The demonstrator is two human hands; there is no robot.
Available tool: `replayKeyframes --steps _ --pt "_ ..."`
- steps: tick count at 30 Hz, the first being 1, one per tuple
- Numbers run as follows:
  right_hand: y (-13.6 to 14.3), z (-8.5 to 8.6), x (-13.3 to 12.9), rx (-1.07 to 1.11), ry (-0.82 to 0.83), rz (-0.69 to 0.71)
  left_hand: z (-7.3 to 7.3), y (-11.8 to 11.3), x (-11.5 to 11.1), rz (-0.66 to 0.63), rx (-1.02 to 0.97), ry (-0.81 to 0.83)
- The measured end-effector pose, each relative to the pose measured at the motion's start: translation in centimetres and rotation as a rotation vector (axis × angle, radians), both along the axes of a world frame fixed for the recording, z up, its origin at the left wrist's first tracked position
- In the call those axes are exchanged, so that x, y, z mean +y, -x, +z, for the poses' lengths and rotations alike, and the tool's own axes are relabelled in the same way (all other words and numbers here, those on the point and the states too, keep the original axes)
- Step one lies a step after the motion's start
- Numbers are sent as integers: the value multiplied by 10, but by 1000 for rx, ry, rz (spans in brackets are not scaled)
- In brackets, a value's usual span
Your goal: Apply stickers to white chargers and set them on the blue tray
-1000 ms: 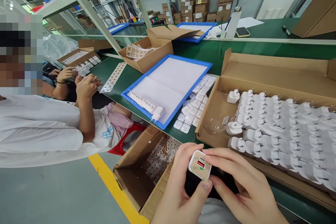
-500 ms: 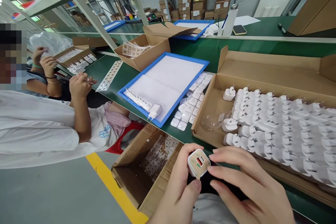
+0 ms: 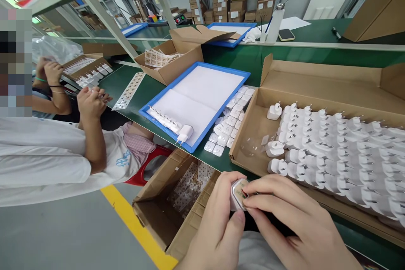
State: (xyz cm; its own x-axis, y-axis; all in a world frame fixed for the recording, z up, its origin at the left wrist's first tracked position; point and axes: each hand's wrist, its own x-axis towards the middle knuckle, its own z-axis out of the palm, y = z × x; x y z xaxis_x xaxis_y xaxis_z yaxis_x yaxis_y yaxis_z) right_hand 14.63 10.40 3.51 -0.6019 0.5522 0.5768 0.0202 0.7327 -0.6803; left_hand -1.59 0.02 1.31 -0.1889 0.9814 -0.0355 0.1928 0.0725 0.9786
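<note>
Seeing L hand clamped round the white charger low-centre w/ port face tilted toward R hand, R fingertips pinching that face, box of chargers up-right.

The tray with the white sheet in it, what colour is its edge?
Blue tray, seen in the head view.

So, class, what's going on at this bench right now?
A person holds a small white charger in the left hand, while the right hand presses its fingertips on the charger's face. Beside them an open cardboard box holds rows of white chargers. A co-worker's hands work further along the green bench.
</note>
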Motion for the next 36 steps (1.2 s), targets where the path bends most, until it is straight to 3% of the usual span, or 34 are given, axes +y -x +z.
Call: replayKeyframes --steps 12,25,36 --pt "1 4 5 69 165 57 11 -6 7 34 -169 101" --pt "2 -5 7 145 97 122 11 -8 12 -15 -174 64" --pt "2 -2 4 82 167 110 13 -10 14 -20 -183 12"
